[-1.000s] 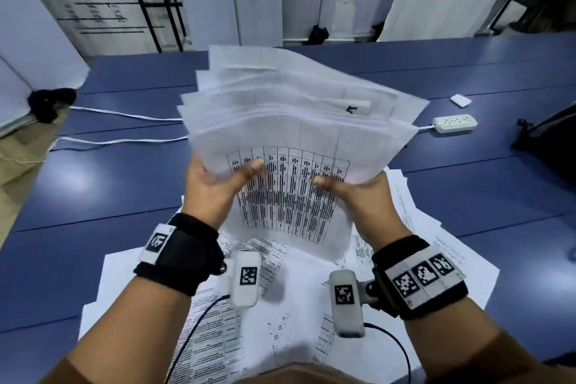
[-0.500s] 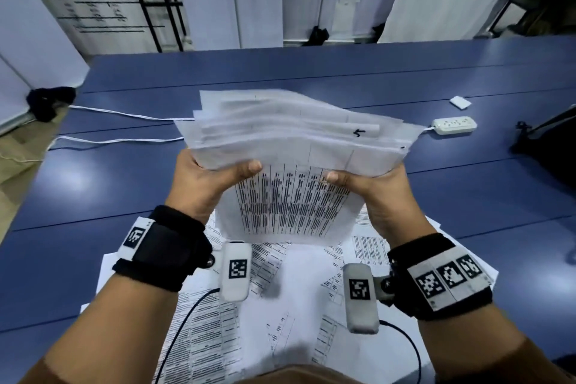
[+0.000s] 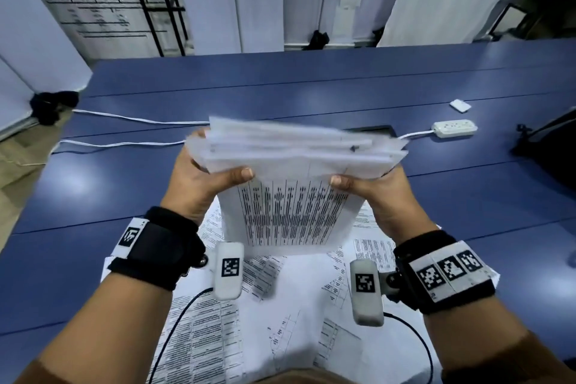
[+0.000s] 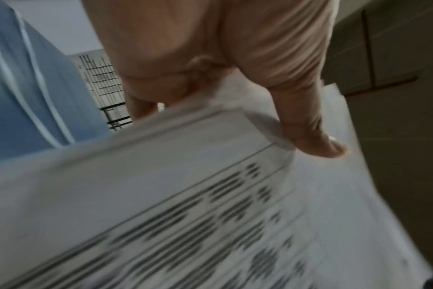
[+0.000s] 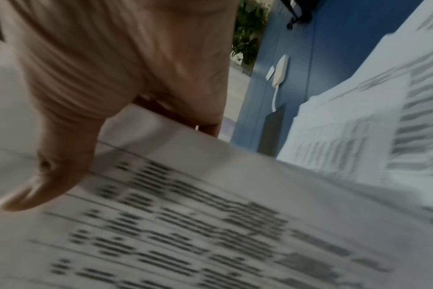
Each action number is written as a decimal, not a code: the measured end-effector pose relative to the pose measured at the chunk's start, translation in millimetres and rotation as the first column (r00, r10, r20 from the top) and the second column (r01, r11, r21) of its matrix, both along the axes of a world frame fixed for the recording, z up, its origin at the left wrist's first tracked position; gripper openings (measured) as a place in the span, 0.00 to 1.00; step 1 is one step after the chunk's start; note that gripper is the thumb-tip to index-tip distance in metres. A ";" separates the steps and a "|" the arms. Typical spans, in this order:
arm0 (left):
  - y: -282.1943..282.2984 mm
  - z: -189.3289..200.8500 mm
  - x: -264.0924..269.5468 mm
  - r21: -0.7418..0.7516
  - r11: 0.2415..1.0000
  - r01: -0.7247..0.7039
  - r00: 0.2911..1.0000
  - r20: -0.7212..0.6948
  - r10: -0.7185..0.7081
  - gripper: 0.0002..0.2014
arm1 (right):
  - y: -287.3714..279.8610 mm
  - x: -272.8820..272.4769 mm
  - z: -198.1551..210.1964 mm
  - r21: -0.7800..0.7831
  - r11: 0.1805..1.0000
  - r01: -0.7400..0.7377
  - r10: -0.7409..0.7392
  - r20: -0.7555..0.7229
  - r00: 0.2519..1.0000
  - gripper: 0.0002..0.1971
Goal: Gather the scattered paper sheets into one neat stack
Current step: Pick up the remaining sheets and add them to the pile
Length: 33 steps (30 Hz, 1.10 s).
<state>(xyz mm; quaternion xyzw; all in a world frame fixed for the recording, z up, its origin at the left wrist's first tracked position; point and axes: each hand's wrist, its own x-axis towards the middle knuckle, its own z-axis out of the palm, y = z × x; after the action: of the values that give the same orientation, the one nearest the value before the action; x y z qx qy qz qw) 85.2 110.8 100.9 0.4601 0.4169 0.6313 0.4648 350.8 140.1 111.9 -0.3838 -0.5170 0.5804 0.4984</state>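
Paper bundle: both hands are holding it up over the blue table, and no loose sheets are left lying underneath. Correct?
Not quite. Both the left hand and right hand do hold the paper bundle up over the blue table, but the head view shows loose sheets lying scattered underneath it.

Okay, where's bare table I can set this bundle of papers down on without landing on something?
Bare blue table lies left of your left hand, below the white cables. More lies right of your right hand, nearer than the power strip. The strip beyond the cables is free too. Crowded: loose sheets cover the table under the bundle.
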 end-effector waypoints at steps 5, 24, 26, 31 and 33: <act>-4.6 -22.3 13.2 -0.146 0.989 -0.011 0.993 -0.118 -0.006 0.18 | -7.6 -5.8 -20.8 -0.124 0.992 0.008 -0.004 0.039 0.999 0.29; 1.5 -2.0 5.1 -0.022 0.996 -0.087 0.996 0.006 0.087 0.44 | -3.3 -1.9 -3.9 -0.036 0.999 0.035 -0.037 -0.056 0.998 0.18; -0.5 -14.8 3.5 -0.095 0.993 -0.072 0.997 -0.003 0.072 0.44 | -3.0 4.4 -15.7 -0.100 0.994 0.052 -0.053 -0.013 0.999 0.20; -6.6 -27.1 24.1 -0.180 0.984 0.003 0.991 -0.131 -0.027 0.38 | -8.9 -8.8 -32.8 -0.157 0.987 0.029 -0.024 0.037 0.999 0.23; -4.3 -15.8 28.9 -0.145 0.989 -0.012 0.992 -0.127 -0.006 0.39 | -6.8 -14.5 -23.5 -0.125 0.992 0.036 -0.035 0.006 0.999 0.21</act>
<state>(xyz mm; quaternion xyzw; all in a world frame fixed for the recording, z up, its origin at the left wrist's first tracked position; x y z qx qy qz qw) 114.1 106.5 85.1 0.4637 0.4912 0.5693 0.4685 336.3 133.3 88.4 -0.4245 -0.4739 0.6019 0.4826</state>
